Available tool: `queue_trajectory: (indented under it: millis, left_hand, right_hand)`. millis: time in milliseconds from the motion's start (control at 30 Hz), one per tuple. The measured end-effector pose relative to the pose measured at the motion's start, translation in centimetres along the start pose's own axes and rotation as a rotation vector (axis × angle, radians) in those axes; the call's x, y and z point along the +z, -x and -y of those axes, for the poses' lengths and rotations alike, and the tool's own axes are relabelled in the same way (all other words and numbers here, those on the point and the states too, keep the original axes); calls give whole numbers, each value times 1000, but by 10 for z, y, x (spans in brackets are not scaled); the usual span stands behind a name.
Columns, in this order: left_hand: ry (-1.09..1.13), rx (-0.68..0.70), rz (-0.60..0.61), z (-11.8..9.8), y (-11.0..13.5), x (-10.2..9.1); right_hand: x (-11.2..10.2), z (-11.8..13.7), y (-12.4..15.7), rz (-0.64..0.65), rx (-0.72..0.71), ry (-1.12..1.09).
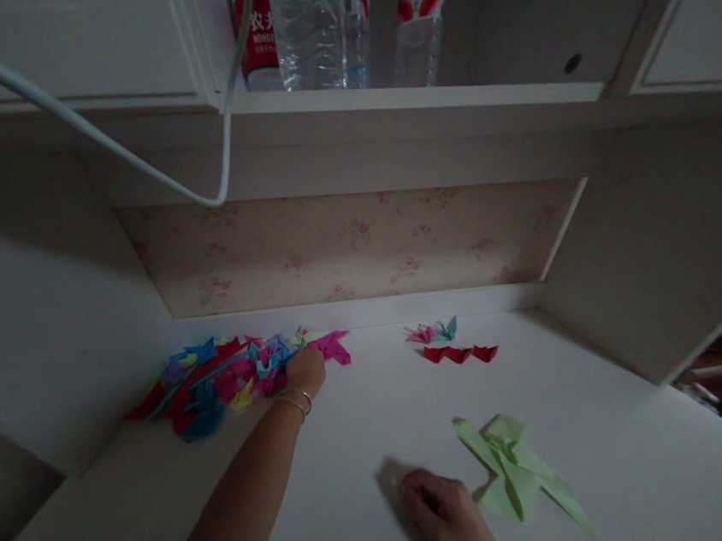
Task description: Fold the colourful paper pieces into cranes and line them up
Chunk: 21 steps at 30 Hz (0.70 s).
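Note:
A heap of folded paper pieces [236, 378] in red, blue, pink and yellow lies at the back left of the white surface. My left hand [307, 369] reaches to its right end, where a magenta folded paper [335, 347] sticks out beside it. The fingers are hidden behind the back of that hand, so its grip cannot be seen. Closer to me, my right hand [448, 515] is curled into a loose fist just above the surface, with nothing visible in it. Just right of it lies a large light-green paper figure [514, 465] with several points.
Toward the back right sit a pink paper crane [423, 333], a teal one [447, 328] and a row of red folded pieces [460, 354]. Overhead, a shelf [446, 100] holds plastic bottles [310, 35]. A white cable [130, 157] hangs down at the upper left. Side panels [648, 240] enclose the nook.

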State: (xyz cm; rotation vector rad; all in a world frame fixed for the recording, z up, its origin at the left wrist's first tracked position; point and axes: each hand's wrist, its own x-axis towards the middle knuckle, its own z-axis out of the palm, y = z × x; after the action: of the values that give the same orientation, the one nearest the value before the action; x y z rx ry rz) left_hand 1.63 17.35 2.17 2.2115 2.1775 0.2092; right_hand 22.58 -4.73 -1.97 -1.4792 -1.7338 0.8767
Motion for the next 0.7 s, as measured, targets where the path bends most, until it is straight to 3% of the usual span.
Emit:
queue_trajectory:
  millis: [200, 367, 433, 533, 600, 700]
  left_hand:
    - [-21, 88, -61, -15, 21, -4]
    - [57, 147, -172, -22, 44, -28]
    - [96, 181, -204, -23, 59, -39]
    - [217, 257, -260, -21, 91, -48]
    - [450, 347, -335, -18, 116, -46]
    - [715, 400, -360, -10, 153, -31]
  right_hand:
    - [0, 0, 1, -31, -2, -14]
    - [3, 0, 1, -49, 47, -121]
    - [4, 3, -2, -41, 126, -312]
    - [1, 15, -11, -29, 319, -825]
    - [-4, 29, -18, 37, 408, -1184]
    - [-10, 49, -27, 210, 396, -1516]
